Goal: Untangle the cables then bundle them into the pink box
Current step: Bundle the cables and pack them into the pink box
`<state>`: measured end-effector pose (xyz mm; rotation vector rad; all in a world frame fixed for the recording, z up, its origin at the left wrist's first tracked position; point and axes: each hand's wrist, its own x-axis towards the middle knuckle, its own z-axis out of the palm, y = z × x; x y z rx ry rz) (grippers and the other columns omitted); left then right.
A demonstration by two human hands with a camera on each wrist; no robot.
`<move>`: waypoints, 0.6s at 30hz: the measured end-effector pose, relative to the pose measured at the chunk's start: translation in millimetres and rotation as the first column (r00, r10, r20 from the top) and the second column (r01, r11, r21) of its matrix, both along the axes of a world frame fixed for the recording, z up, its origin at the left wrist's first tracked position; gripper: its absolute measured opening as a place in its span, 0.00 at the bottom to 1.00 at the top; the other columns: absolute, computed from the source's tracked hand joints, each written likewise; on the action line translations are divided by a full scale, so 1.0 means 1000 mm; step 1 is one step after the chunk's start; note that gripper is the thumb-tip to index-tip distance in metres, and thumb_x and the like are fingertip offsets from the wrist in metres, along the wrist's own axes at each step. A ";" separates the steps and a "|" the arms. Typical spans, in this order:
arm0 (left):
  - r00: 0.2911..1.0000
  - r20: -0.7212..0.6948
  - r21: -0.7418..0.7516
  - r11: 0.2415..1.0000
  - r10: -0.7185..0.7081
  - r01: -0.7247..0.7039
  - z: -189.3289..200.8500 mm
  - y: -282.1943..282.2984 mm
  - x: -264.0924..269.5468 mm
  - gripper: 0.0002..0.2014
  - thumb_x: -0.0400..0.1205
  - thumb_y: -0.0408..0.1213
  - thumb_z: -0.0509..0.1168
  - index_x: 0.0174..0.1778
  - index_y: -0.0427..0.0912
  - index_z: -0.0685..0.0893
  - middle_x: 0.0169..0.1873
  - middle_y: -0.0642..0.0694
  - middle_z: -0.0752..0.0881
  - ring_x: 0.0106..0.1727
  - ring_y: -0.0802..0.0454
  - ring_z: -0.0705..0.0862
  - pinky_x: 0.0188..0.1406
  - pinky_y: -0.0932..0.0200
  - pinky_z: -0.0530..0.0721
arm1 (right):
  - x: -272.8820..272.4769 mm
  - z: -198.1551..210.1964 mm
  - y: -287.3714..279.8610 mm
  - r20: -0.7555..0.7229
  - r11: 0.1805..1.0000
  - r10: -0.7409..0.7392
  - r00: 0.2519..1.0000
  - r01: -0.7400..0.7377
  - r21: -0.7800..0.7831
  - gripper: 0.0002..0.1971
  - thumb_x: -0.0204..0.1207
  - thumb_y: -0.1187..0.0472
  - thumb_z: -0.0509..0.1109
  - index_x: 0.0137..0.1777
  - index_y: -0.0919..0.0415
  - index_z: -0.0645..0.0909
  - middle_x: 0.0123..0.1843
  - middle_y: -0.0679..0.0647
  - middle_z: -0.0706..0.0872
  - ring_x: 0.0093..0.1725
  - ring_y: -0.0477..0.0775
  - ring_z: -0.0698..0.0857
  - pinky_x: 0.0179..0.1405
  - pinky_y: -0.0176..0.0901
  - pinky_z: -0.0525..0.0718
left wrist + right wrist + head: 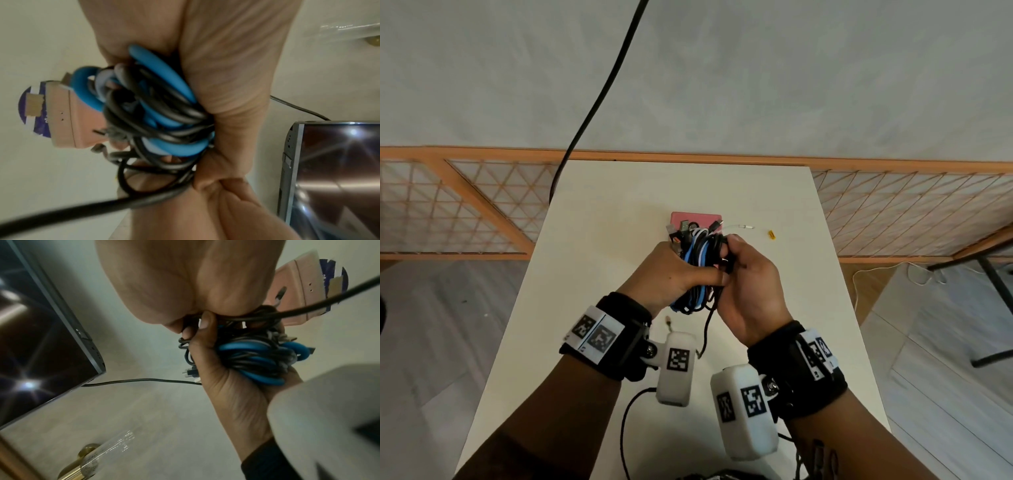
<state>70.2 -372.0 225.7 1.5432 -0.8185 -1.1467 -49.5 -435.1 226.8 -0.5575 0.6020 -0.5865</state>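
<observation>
A bundle of cables (698,263), black, blue and white, is held above the white table (592,274). My left hand (671,270) grips the bundle (156,113) from the left, thumb across it. On the right, my right hand (746,281) curls its fingers round the same bundle (255,356). Plug ends stick out at the top. A black cable tail (707,329) hangs down from the bundle to the table. The pink box (697,218) lies just behind the bundle, mostly hidden by it; it also shows as the pink box (63,116) in the left wrist view.
A thin white cable end (743,226) and a small yellow piece (771,234) lie right of the box. A thick black cord (599,99) hangs at the table's far left. More black cables (626,431) lie near the front edge. A laptop (41,337) shows in the wrist views.
</observation>
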 end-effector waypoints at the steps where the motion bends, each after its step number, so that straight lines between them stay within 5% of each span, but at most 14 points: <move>1: 1.000 0.006 -0.013 1.000 0.027 -0.027 -0.001 -0.001 -0.003 0.10 0.74 0.26 0.79 0.46 0.43 0.95 0.40 0.43 0.94 0.45 0.46 0.94 0.53 0.54 0.90 | 0.000 0.001 0.000 -0.001 1.000 0.001 1.000 -0.001 0.000 0.13 0.91 0.60 0.52 0.57 0.66 0.76 0.64 0.79 0.82 0.70 0.75 0.84 0.76 0.69 0.79; 5: 0.992 -0.011 -0.064 0.990 0.124 -0.124 -0.011 -0.005 -0.016 0.05 0.75 0.25 0.74 0.44 0.35 0.92 0.35 0.40 0.88 0.39 0.48 0.88 0.45 0.52 0.87 | 0.002 0.005 0.003 -0.035 0.999 -0.019 0.999 0.018 -0.044 0.16 0.90 0.63 0.52 0.57 0.70 0.80 0.69 0.78 0.84 0.70 0.75 0.85 0.74 0.68 0.81; 8: 0.981 -0.078 -0.079 0.980 0.179 -0.185 -0.017 -0.005 -0.021 0.06 0.71 0.30 0.71 0.40 0.39 0.92 0.33 0.43 0.87 0.38 0.49 0.87 0.42 0.53 0.86 | 0.006 0.002 0.005 -0.082 0.995 -0.064 0.995 0.058 -0.078 0.20 0.91 0.59 0.54 0.68 0.74 0.79 0.67 0.74 0.86 0.65 0.70 0.89 0.67 0.63 0.87; 12: 0.991 -0.125 -0.069 0.996 0.040 -0.049 -0.023 -0.003 -0.015 0.13 0.73 0.27 0.72 0.53 0.32 0.91 0.48 0.22 0.89 0.51 0.35 0.91 0.59 0.36 0.89 | 0.005 0.001 0.003 -0.095 0.994 -0.104 0.990 0.099 -0.051 0.12 0.91 0.59 0.56 0.71 0.59 0.73 0.64 0.69 0.88 0.63 0.70 0.90 0.68 0.69 0.85; 15: 0.990 -0.130 -0.030 0.998 -0.052 0.048 -0.025 -0.002 -0.008 0.14 0.75 0.26 0.73 0.57 0.30 0.89 0.55 0.18 0.87 0.59 0.21 0.89 0.66 0.22 0.84 | 0.003 -0.004 0.000 -0.105 0.998 -0.023 0.994 0.017 -0.055 0.23 0.93 0.51 0.54 0.76 0.68 0.74 0.72 0.73 0.84 0.70 0.69 0.86 0.74 0.66 0.82; 18: 0.999 -0.051 -0.041 0.999 -0.009 0.007 -0.026 -0.004 -0.010 0.13 0.71 0.27 0.73 0.52 0.32 0.90 0.49 0.21 0.88 0.50 0.32 0.91 0.60 0.27 0.87 | 0.000 0.000 -0.003 -0.061 0.995 0.085 0.994 -0.088 -0.040 0.33 0.90 0.43 0.51 0.77 0.72 0.77 0.73 0.71 0.84 0.74 0.66 0.84 0.79 0.60 0.77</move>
